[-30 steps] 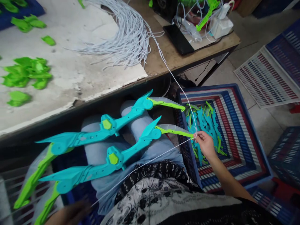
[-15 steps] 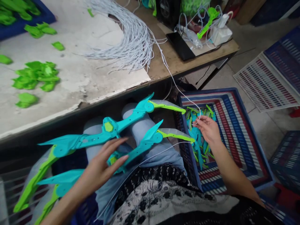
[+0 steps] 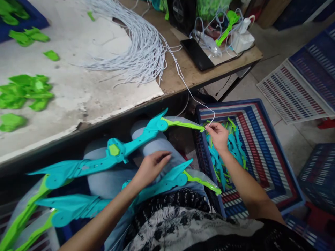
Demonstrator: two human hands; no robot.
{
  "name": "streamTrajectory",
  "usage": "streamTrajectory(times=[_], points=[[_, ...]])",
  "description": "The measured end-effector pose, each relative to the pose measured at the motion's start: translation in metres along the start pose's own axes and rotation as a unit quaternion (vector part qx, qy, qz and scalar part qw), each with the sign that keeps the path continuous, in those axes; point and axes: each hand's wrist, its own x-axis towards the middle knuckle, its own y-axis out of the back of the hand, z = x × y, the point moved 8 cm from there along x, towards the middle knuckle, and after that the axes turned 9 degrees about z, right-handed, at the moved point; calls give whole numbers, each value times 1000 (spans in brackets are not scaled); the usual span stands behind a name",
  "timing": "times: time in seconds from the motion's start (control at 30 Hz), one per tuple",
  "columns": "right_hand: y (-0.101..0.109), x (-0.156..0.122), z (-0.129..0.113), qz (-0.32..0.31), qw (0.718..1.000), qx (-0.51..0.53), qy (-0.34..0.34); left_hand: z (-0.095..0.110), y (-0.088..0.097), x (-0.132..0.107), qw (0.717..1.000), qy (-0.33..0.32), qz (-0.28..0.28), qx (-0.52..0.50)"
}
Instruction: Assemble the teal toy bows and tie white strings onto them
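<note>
Two teal and lime-green toy bows lie across my lap. My right hand (image 3: 218, 136) pinches a white string (image 3: 183, 78) at the green tip of the farther bow (image 3: 115, 153). That string runs up to a bundle on the table. My left hand (image 3: 151, 168) rests with loosely curled fingers on the middle of the nearer bow (image 3: 167, 181), whose green tip points toward the crate.
A blue crate (image 3: 272, 164) with more teal and green bow parts stands on the floor at my right. The table (image 3: 78, 90) carries a bundle of white strings (image 3: 141, 48), loose green parts (image 3: 26, 89), and a black phone (image 3: 197, 54). More crates lie at far right.
My right hand moved from the nearer bow's tip up to the farther bow's tip with the string. My left hand came up from the lower left onto the nearer bow, which shifted lower.
</note>
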Motion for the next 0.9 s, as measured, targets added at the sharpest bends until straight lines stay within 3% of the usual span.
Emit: streamTrajectory(times=[0.1,0.2,0.37,0.73,0.9], points=[[-5,-1,2,-13,1000,-18,12,10,-36,37,985,85,-20,-151],[-7,-2,5,-23,998,-52,29,14,-75,62,944,178,-35,-275],[-8,-2,6,-23,995,-66,67,20,-114,80,899,248,-75,-354],[-13,-14,-14,-45,969,-145,197,28,-143,91,871,231,-154,-406],[-14,-17,2,-93,965,-174,171,28,-141,97,922,189,-119,-316]])
